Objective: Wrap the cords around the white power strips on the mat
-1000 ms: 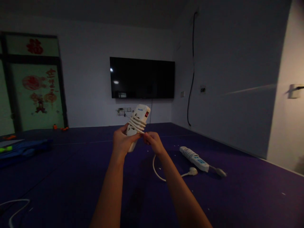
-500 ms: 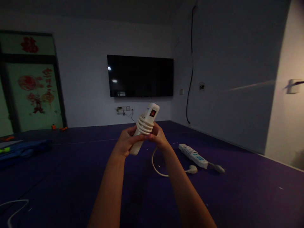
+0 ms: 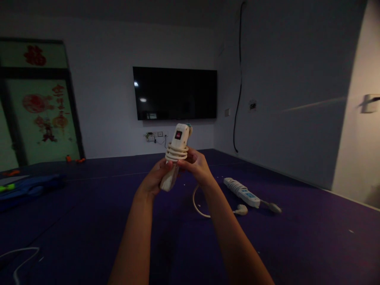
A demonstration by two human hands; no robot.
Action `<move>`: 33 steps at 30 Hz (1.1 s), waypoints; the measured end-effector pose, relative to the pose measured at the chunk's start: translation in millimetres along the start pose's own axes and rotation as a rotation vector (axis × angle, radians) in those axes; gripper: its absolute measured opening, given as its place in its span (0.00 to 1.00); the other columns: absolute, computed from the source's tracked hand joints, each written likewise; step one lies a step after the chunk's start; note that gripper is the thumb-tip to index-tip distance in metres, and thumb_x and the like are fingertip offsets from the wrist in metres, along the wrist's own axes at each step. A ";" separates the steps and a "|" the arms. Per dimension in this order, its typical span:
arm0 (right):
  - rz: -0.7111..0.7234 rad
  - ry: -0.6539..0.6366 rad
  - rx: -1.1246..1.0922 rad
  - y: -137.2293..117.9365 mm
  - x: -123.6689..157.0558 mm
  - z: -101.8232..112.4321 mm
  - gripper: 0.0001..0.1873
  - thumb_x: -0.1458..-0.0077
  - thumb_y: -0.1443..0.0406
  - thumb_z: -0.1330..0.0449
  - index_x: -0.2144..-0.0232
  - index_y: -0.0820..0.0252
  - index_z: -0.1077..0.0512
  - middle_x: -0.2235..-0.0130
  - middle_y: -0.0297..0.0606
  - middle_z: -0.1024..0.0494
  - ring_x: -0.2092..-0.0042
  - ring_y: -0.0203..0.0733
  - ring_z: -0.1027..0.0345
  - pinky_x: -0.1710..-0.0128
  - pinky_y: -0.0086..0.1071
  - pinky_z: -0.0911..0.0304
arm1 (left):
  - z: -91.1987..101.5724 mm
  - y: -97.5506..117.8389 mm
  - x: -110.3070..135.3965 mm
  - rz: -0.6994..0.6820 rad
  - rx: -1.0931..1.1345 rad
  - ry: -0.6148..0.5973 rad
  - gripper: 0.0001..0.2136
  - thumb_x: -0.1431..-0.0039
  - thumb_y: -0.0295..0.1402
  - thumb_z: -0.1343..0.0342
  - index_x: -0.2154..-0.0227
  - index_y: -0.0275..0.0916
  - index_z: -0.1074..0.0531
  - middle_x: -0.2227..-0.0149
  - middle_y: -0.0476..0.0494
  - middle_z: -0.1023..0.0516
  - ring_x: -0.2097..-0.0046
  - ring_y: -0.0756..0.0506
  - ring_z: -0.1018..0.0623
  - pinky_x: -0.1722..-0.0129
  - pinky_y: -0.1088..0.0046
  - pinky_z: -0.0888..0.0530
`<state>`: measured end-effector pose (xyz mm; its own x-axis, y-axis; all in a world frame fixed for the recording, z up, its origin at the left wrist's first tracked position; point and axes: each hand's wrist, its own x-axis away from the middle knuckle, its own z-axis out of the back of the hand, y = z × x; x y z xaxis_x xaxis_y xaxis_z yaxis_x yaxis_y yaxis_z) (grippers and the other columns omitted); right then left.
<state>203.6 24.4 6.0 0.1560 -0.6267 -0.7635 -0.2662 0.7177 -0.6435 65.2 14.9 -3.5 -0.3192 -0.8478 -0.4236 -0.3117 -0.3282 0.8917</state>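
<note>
A white power strip (image 3: 180,135) with a dark red-lit switch is held up tilted in front of me. Several turns of its white cord (image 3: 176,152) wrap around its middle. My left hand (image 3: 156,177) is closed around the strip's lower part, below the turns. At the right side of the coil, my right hand (image 3: 196,166) pinches the cord, with its fingers partly hidden behind the strip. From there the loose cord curves down to a white plug (image 3: 241,209) on the purple surface.
To the right lies a second white power strip (image 3: 242,192) with blue panels and its cord wound around it. A blue cloth-like item (image 3: 32,186) rests at far left, near small orange objects (image 3: 68,158). A white cable (image 3: 26,253) lies at lower left. A television (image 3: 175,94) hangs on the wall.
The power strip has turned in my hands, from leaning right to more upright, and shifted slightly left. My right hand has moved with its fingers at the coil's right side.
</note>
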 end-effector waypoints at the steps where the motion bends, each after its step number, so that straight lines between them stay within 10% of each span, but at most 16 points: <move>1: -0.004 0.020 0.001 -1.3 -0.1 -1.2 0.28 0.67 0.54 0.31 0.61 0.58 0.28 0.60 0.39 0.22 0.59 0.45 0.27 0.62 0.35 0.31 | -1.2 1.2 0.7 -0.021 -0.018 0.003 0.33 0.70 0.54 0.35 0.61 0.37 0.27 0.69 0.40 0.22 0.71 0.47 0.25 0.73 0.74 0.30; 17: 0.172 0.349 0.274 -13.2 5.6 -13.5 0.30 0.57 0.59 0.35 0.50 0.59 0.34 0.53 0.43 0.25 0.54 0.44 0.30 0.57 0.35 0.32 | -38.3 -4.4 -13.2 -0.464 -0.219 0.250 0.29 0.45 0.57 0.58 0.54 0.37 0.31 0.51 0.37 0.26 0.49 0.41 0.27 0.52 0.68 0.31; 26: 0.064 0.151 0.180 -3.7 6.2 -23.8 0.37 0.57 0.59 0.35 0.44 0.59 0.38 0.49 0.43 0.27 0.58 0.42 0.29 0.65 0.31 0.30 | -29.5 -23.8 -7.4 -0.469 -0.660 0.787 0.25 0.39 0.50 0.67 0.58 0.38 0.30 0.64 0.39 0.22 0.61 0.43 0.24 0.63 0.69 0.31; 33: -0.060 -0.033 0.215 -10.5 6.5 -13.9 0.42 0.56 0.63 0.36 0.39 0.55 0.44 0.44 0.46 0.33 0.80 0.23 0.39 0.82 0.23 0.41 | -13.1 -16.0 -15.5 -0.553 -0.406 0.792 0.27 0.42 0.53 0.63 0.69 0.36 0.27 0.68 0.40 0.22 0.66 0.45 0.25 0.68 0.72 0.31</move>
<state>194.3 8.6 8.6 0.1978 -0.6627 -0.7223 -0.0468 0.7296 -0.6822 86.9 27.9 -9.1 0.4993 -0.5189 -0.6938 0.1351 -0.7444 0.6540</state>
